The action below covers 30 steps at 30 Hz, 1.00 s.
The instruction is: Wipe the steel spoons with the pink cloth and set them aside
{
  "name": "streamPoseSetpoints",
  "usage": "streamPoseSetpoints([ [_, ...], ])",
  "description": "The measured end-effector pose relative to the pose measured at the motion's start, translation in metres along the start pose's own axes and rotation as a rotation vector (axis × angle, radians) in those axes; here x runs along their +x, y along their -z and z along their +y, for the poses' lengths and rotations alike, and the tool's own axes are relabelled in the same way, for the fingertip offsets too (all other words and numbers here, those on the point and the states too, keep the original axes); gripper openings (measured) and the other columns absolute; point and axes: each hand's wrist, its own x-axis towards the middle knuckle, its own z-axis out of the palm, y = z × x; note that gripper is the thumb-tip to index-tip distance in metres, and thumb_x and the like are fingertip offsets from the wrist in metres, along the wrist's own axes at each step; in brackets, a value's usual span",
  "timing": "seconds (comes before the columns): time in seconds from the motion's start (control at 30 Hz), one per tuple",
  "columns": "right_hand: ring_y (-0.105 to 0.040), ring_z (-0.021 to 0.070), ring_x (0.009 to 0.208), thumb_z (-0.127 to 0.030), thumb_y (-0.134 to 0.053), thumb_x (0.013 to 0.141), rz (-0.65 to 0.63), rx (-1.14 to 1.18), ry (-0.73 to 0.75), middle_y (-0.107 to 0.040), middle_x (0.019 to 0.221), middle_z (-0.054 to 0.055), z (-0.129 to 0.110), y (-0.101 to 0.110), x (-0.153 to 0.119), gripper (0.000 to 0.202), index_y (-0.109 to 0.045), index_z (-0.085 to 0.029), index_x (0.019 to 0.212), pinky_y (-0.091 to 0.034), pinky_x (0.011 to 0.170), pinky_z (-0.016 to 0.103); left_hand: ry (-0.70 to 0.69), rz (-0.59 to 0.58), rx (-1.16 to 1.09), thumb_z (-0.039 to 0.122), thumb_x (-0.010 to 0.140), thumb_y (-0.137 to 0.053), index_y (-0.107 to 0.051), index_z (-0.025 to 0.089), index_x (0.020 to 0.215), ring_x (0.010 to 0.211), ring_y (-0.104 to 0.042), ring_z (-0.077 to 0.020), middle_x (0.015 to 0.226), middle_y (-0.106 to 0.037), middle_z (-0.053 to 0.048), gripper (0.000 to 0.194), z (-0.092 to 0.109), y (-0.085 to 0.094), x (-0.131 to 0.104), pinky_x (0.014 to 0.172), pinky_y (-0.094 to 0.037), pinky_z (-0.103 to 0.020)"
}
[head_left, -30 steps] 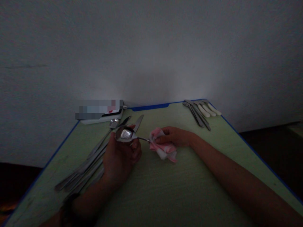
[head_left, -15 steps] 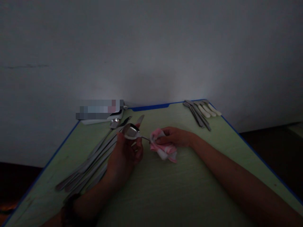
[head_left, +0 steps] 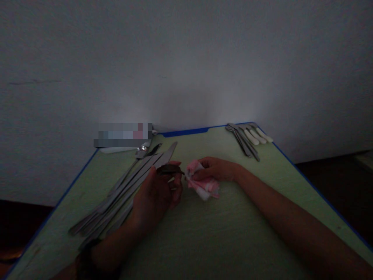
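Between the thumb and fingers of my left hand [head_left: 159,190] is the bowl of a metal spoon [head_left: 169,170], tilted so that it looks dark and edge-on. The spoon's handle runs right into a crumpled pink and white cloth [head_left: 201,181]. My right hand [head_left: 214,169] is closed on that cloth, which hides the handle's end. Left of and partly behind my left hand lie several long table knives [head_left: 128,186], side by side on the table. A shiny spoon [head_left: 142,150] rests beyond them.
The light green table [head_left: 221,233] has a blue edge and stands against a grey wall [head_left: 186,70]. Several dark metal utensils [head_left: 243,144] and white-handled cutlery [head_left: 258,136] lie at the back right. A blurred-out white object [head_left: 125,136] sits at the back left.
The spoon's bowl has turned from showing its shiny face to edge-on. My left hand has shifted slightly right and down, while my right hand has stayed nearly in place with the cloth.
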Motion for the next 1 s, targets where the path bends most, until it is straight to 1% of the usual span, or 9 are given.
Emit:
streamPoseSetpoints([
  [0.17, -0.052, 0.0069, 0.058, -0.035, -0.072, 0.07, 0.016, -0.036, 0.003, -0.063, 0.072, -0.001, -0.003, -0.002, -0.001, 0.029, -0.064, -0.013, 0.086, -0.039, 0.054, 0.019, -0.053, 0.026, 0.022, 0.051, 0.081, -0.057, -0.063, 0.02, 0.096, 0.044, -0.048, -0.0115, 0.063, -0.053, 0.001, 0.035, -0.001, 0.002, 0.002, 0.033, -0.034, -0.018],
  [0.27, -0.051, 0.0062, 0.058, -0.035, -0.069, 0.072, 0.021, -0.044, -0.004, -0.063, 0.073, 0.0, -0.005, -0.003, -0.001, 0.028, -0.063, -0.012, 0.087, -0.039, 0.053, 0.019, -0.118, 0.129, -0.022, 0.051, 0.085, -0.05, -0.063, 0.021, 0.095, 0.044, -0.048, -0.0109, 0.06, -0.052, 0.002, 0.033, 0.0, 0.008, 0.006, 0.034, -0.036, -0.017],
  [0.4, -0.049, 0.0045, 0.054, -0.033, -0.069, 0.073, 0.037, -0.014, -0.04, -0.061, 0.071, -0.002, -0.007, -0.003, -0.001, 0.025, -0.063, -0.012, 0.087, -0.038, 0.05, 0.017, -0.165, 0.243, -0.127, 0.05, 0.088, -0.044, -0.063, 0.019, 0.098, 0.049, -0.052, -0.0108, 0.063, -0.056, 0.001, 0.037, 0.004, 0.015, 0.011, 0.041, -0.044, -0.018],
  [0.5, -0.048, 0.0041, 0.052, -0.032, -0.07, 0.072, 0.035, -0.017, -0.02, -0.06, 0.069, -0.003, -0.006, -0.003, -0.002, 0.025, -0.062, -0.012, 0.085, -0.036, 0.048, 0.016, -0.147, 0.21, -0.115, 0.045, 0.087, -0.048, -0.063, 0.02, 0.099, 0.052, -0.053, -0.0108, 0.064, -0.057, 0.001, 0.031, 0.004, 0.015, 0.012, 0.04, -0.042, -0.017],
  [0.6, -0.05, 0.0051, 0.054, -0.033, -0.07, 0.072, 0.026, -0.031, 0.002, -0.061, 0.07, -0.002, -0.005, -0.003, -0.002, 0.026, -0.062, -0.012, 0.086, -0.037, 0.05, 0.017, -0.128, 0.129, -0.059, 0.037, 0.084, -0.059, -0.063, 0.02, 0.098, 0.052, -0.051, -0.0099, 0.063, -0.057, 0.002, 0.023, 0.001, 0.013, 0.011, 0.04, -0.039, -0.015],
  [0.7, -0.052, 0.0064, 0.058, -0.034, -0.07, 0.071, 0.021, -0.023, 0.025, -0.063, 0.075, -0.001, -0.005, -0.004, -0.003, 0.027, -0.063, -0.013, 0.087, -0.039, 0.054, 0.019, -0.085, 0.098, -0.004, 0.032, 0.077, -0.068, -0.062, 0.017, 0.103, 0.055, -0.052, -0.0098, 0.066, -0.057, 0.002, 0.03, -0.004, 0.011, 0.01, 0.042, -0.04, -0.016],
  [0.77, -0.052, 0.0067, 0.06, -0.033, -0.07, 0.071, 0.016, -0.03, 0.036, -0.063, 0.076, -0.001, -0.005, -0.004, -0.003, 0.028, -0.063, -0.013, 0.089, -0.039, 0.056, 0.019, -0.041, 0.113, 0.078, 0.028, 0.074, -0.071, -0.062, 0.015, 0.101, 0.053, -0.051, -0.0093, 0.064, -0.056, 0.003, 0.031, -0.007, 0.01, 0.01, 0.041, -0.038, -0.016],
  [0.87, -0.052, 0.0068, 0.061, -0.032, -0.07, 0.073, 0.021, -0.054, 0.025, -0.062, 0.075, -0.001, -0.006, -0.006, -0.003, 0.028, -0.062, -0.013, 0.091, -0.04, 0.059, 0.02, 0.001, 0.14, 0.178, 0.031, 0.077, -0.07, -0.063, 0.014, 0.094, 0.044, -0.043, -0.0065, 0.059, -0.052, 0.004, 0.026, -0.01, 0.007, 0.009, 0.038, -0.033, -0.016],
  [1.0, -0.053, 0.008, 0.062, -0.036, -0.069, 0.073, 0.054, -0.023, 0.001, -0.062, 0.075, 0.0, -0.005, -0.005, -0.002, 0.03, -0.063, -0.012, 0.088, -0.04, 0.06, 0.021, -0.053, 0.16, 0.126, 0.041, 0.085, -0.058, -0.062, 0.017, 0.096, 0.034, -0.025, -0.0038, 0.048, -0.039, 0.009, 0.026, -0.007, 0.005, 0.008, 0.033, -0.023, -0.015],
])
